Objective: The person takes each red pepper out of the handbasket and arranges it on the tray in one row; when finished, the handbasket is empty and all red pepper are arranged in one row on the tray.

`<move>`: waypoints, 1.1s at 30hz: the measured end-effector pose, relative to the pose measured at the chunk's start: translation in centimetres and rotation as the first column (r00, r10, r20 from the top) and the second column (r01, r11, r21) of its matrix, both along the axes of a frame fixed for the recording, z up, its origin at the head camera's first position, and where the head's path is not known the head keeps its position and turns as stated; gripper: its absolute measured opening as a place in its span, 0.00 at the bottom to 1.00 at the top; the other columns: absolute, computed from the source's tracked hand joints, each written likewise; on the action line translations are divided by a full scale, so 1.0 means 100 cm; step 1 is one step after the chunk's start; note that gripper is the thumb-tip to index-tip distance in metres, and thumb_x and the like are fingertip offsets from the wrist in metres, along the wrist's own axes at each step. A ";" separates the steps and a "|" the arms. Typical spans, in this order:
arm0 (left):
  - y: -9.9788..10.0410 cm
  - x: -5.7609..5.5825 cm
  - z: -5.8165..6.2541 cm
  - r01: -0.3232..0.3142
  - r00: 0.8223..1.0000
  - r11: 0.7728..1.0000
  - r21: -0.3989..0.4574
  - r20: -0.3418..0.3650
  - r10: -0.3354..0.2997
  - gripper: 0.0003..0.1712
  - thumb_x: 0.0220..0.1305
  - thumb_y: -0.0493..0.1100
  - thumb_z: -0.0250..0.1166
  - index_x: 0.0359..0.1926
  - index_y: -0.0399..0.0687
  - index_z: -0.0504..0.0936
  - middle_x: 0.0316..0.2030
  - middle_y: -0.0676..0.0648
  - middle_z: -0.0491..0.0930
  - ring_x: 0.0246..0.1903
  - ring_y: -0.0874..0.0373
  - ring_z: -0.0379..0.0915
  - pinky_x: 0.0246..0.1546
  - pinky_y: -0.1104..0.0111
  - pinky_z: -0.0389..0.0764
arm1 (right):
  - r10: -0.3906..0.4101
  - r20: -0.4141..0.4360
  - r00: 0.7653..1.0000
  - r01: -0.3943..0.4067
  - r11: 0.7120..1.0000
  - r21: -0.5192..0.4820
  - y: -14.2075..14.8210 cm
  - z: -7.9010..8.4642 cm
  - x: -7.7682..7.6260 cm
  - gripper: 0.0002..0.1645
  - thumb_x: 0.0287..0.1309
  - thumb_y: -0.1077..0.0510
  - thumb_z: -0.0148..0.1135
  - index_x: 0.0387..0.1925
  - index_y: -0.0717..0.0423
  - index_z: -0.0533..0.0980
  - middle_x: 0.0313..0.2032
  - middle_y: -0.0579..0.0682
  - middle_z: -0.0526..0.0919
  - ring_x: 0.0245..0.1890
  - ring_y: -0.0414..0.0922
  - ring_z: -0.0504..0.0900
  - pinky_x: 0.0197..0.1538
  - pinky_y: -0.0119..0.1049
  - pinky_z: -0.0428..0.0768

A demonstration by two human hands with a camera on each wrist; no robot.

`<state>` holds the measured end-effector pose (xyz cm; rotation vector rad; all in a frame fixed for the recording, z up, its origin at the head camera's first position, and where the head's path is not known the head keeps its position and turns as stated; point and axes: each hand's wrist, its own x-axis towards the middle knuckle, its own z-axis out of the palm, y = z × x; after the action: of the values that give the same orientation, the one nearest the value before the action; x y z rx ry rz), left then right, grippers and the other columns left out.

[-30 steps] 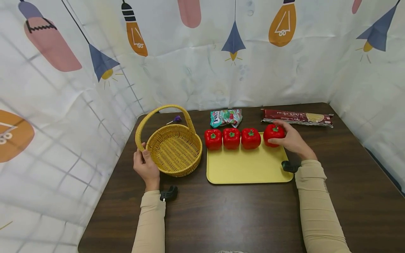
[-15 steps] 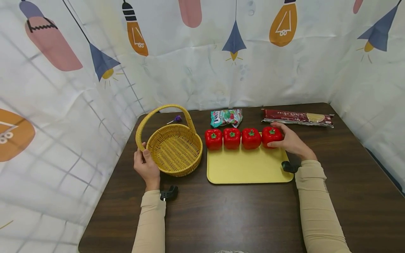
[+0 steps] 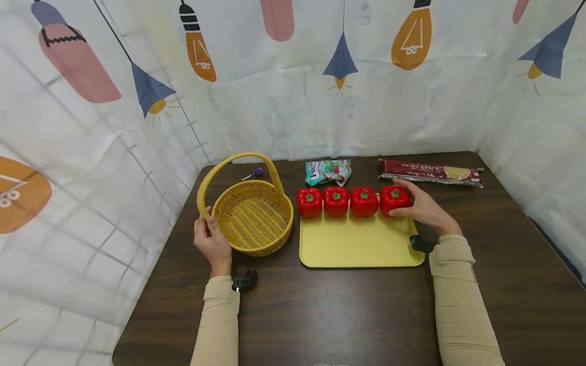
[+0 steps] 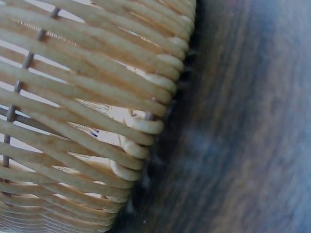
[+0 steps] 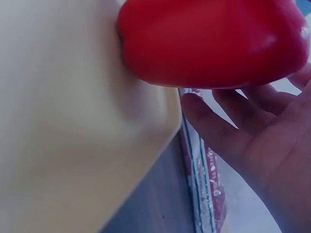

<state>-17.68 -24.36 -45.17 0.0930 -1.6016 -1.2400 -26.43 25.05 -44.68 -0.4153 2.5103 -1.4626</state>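
Several red bell peppers stand in a row along the far edge of a yellow tray (image 3: 361, 249). My right hand (image 3: 426, 206) is at the rightmost bell pepper (image 3: 392, 199), thumb in front and fingers behind. In the right wrist view that bell pepper (image 5: 209, 41) sits on the tray. A narrow gap shows between it and the thumb of my relaxed hand (image 5: 272, 136). My left hand (image 3: 212, 244) grips the yellow wicker basket (image 3: 254, 244) by its left side, near the foot of the handle. Only the basket's woven wall (image 4: 82, 97) shows in the left wrist view; those fingers are hidden.
Behind the peppers lies a teal candy bag (image 3: 328, 172). A dark red spaghetti packet (image 3: 430, 172) is at the back right. A purple-wrapped lollipop (image 3: 257, 172) lies behind the basket. A printed curtain (image 3: 284, 117) hangs around the dark wooden table (image 3: 329, 315).
The rightmost bell pepper has shifted left and come down beside the others in the row. My right hand has then eased slightly away from it. My left hand and the basket stay put.
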 end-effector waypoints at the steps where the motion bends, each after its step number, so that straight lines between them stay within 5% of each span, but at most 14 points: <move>1: 0.001 0.000 0.000 0.001 1.000 1.000 0.000 0.001 -0.001 0.22 0.71 0.51 0.56 0.53 0.39 0.83 0.32 0.62 0.71 0.29 0.70 0.62 0.32 0.73 0.63 | 0.001 -0.004 1.000 -0.001 1.000 0.004 0.001 0.001 0.001 0.58 0.54 0.48 0.73 0.77 0.48 0.48 0.71 0.63 0.57 0.68 0.63 0.59 0.63 0.65 0.62; 9: 0.009 -0.002 -0.003 0.013 1.000 1.000 -0.013 0.001 -0.013 0.26 0.71 0.54 0.56 0.53 0.37 0.82 0.33 0.61 0.70 0.29 0.69 0.62 0.30 0.74 0.63 | -0.117 -0.064 0.991 0.113 0.992 -0.061 0.012 0.004 0.006 0.41 0.72 0.44 0.51 0.76 0.55 0.50 0.71 0.64 0.58 0.69 0.62 0.58 0.64 0.64 0.60; 17: 0.011 0.001 0.008 0.089 0.995 0.996 0.018 0.052 -0.089 0.19 0.75 0.45 0.54 0.54 0.35 0.80 0.38 0.59 0.74 0.34 0.68 0.68 0.35 0.74 0.69 | -0.290 -0.143 0.946 0.271 0.952 -0.141 0.009 0.011 0.010 0.36 0.74 0.38 0.36 0.72 0.54 0.59 0.67 0.64 0.64 0.62 0.61 0.67 0.63 0.62 0.64; 22: 0.006 0.001 0.027 0.192 0.980 0.976 0.104 0.033 -0.196 0.20 0.74 0.44 0.51 0.58 0.37 0.73 0.45 0.43 0.76 0.44 0.61 0.72 0.48 0.71 0.71 | -0.376 -0.222 0.899 0.340 0.922 -0.186 0.003 0.019 0.006 0.33 0.73 0.38 0.40 0.68 0.54 0.65 0.62 0.57 0.72 0.56 0.41 0.70 0.59 0.35 0.70; 25: 0.005 0.001 0.046 0.206 0.978 0.974 0.093 -0.031 -0.204 0.24 0.72 0.47 0.51 0.60 0.35 0.71 0.45 0.35 0.73 0.45 0.56 0.71 0.49 0.70 0.70 | -0.399 -0.242 0.884 0.359 0.913 -0.196 0.000 0.025 0.008 0.32 0.73 0.40 0.45 0.67 0.56 0.67 0.61 0.56 0.73 0.56 0.38 0.70 0.58 0.35 0.70; 29: 0.011 0.004 0.087 0.093 0.986 0.992 -0.087 -0.133 -0.104 0.32 0.67 0.56 0.57 0.57 0.32 0.72 0.45 0.30 0.73 0.48 0.46 0.71 0.54 0.64 0.69 | -0.375 -0.297 0.878 0.352 0.927 -0.131 -0.006 0.043 0.005 0.31 0.70 0.42 0.52 0.66 0.55 0.69 0.59 0.56 0.75 0.56 0.41 0.72 0.62 0.46 0.71; 33: 0.021 -0.002 0.118 -0.028 0.978 0.947 -0.319 -0.207 -0.041 0.39 0.63 0.66 0.59 0.52 0.32 0.77 0.47 0.32 0.76 0.51 0.41 0.71 0.58 0.55 0.68 | -0.291 -0.378 0.879 0.293 0.955 -0.054 -0.011 0.073 -0.007 0.29 0.69 0.44 0.56 0.64 0.55 0.71 0.58 0.57 0.76 0.57 0.49 0.74 0.62 0.52 0.70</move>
<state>-17.90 -22.22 -33.33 -0.2435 -1.5947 -0.9439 -27.09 23.94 -37.39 -0.3611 2.9966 -1.6130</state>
